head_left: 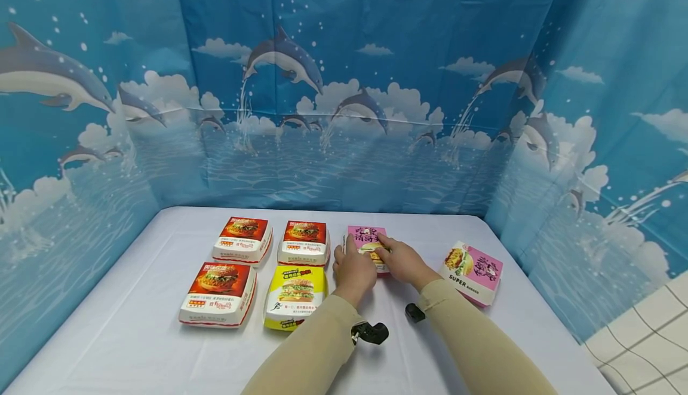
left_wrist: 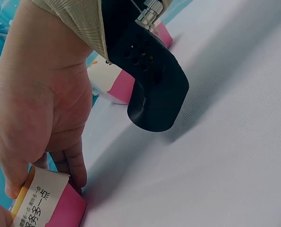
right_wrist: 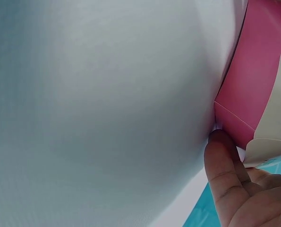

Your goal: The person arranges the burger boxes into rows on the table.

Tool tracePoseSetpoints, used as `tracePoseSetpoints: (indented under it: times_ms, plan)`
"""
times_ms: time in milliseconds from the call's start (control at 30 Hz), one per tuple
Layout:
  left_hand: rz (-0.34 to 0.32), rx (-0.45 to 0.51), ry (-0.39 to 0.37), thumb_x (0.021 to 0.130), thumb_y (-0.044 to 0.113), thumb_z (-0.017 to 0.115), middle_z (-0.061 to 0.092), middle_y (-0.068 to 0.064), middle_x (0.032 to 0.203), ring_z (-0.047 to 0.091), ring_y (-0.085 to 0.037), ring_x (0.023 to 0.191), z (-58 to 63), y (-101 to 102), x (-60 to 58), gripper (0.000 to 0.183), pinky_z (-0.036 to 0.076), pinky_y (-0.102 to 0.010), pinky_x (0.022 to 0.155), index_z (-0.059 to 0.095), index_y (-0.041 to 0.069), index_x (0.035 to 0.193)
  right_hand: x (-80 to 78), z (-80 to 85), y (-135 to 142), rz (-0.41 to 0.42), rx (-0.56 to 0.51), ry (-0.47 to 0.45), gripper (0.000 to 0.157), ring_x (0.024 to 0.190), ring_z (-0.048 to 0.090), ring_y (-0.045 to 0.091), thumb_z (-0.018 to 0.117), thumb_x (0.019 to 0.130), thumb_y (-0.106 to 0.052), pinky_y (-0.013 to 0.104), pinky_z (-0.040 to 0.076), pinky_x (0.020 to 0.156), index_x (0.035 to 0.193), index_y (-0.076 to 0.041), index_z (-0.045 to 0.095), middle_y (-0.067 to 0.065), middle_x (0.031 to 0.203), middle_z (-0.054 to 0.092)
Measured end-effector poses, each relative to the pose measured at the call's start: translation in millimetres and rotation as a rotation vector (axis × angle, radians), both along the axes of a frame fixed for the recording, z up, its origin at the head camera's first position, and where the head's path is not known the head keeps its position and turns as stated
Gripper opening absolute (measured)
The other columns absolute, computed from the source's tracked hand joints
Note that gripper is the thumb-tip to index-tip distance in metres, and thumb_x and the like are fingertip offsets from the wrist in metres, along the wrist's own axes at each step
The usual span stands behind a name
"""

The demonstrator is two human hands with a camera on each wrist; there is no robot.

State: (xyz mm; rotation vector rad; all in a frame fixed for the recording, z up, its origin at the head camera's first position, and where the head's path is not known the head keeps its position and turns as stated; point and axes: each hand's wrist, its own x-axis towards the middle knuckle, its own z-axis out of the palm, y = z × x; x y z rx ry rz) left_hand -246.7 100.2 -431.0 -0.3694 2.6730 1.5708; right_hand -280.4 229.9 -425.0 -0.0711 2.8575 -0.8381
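Note:
A pink burger box (head_left: 366,235) lies on the white table toward the back, with both hands on it. My left hand (head_left: 355,268) grips its left side, thumb over the top and fingers down along the side wall. From the right, my right hand (head_left: 404,260) holds the opposite side, its thumb near the burger picture. In the left wrist view, the left hand's fingers reach round a corner of the box (left_wrist: 64,204), which has a pale lid edge and pink base. The right wrist view shows right fingertips (right_wrist: 220,144) at the pink lower corner, close to the tabletop.
Three red-and-white burger boxes (head_left: 217,290) and a yellow-and-white one (head_left: 295,293) sit in two rows on the left. Another pink box (head_left: 475,272) lies angled beside the right forearm. A blue dolphin-print curtain (head_left: 344,162) surrounds the white table (head_left: 134,323).

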Motion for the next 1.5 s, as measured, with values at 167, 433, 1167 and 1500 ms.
tracePoseSetpoints:
  times_ms: [167,433,1167,1500]
  plan:
    - [-0.001,-0.004,0.003,0.108,0.027,0.055,0.02,-0.024,0.17,0.032,-0.05,0.148,0.2,-0.8,-0.2,0.069,0.036,-0.065,0.121,0.023,0.021,0.169,-0.3,-0.4,-0.5,0.018,0.003,0.017,0.057,0.155,0.035,0.044,0.045,0.113,-0.036,0.06,0.03,0.126,0.167,-0.021,0.031,0.02,0.168,0.038]
    - [-0.005,-0.008,-0.002,0.109,0.028,0.054,0.019,-0.023,0.171,0.031,-0.05,0.15,-1.7,-1.0,-2.3,0.069,0.036,-0.066,0.121,0.022,0.022,0.169,-0.4,0.8,-0.2,0.048,0.016,0.025,0.057,0.156,0.032,0.044,0.041,0.114,-0.035,0.059,0.028,0.127,0.167,-0.018,0.029,0.023,0.168,0.034]
    - [0.002,-0.006,0.003,0.109,0.032,0.054,0.018,-0.022,0.173,0.029,-0.05,0.153,-5.8,-1.1,-5.8,0.067,0.036,-0.067,0.12,0.025,0.024,0.169,-0.2,1.1,-0.4,0.027,-0.04,0.017,0.063,0.158,0.03,0.043,0.045,0.113,-0.038,0.059,0.026,0.128,0.169,-0.018,0.023,0.02,0.171,0.031]
    - [0.013,-0.005,0.019,0.109,0.033,0.055,0.017,-0.022,0.173,0.027,-0.05,0.154,-9.5,0.0,-8.4,0.068,0.035,-0.067,0.121,0.025,0.025,0.169,-2.2,-1.2,0.3,0.022,-0.053,0.021,0.063,0.158,0.028,0.043,0.045,0.113,-0.039,0.06,0.025,0.128,0.169,-0.02,0.023,0.02,0.171,0.029]
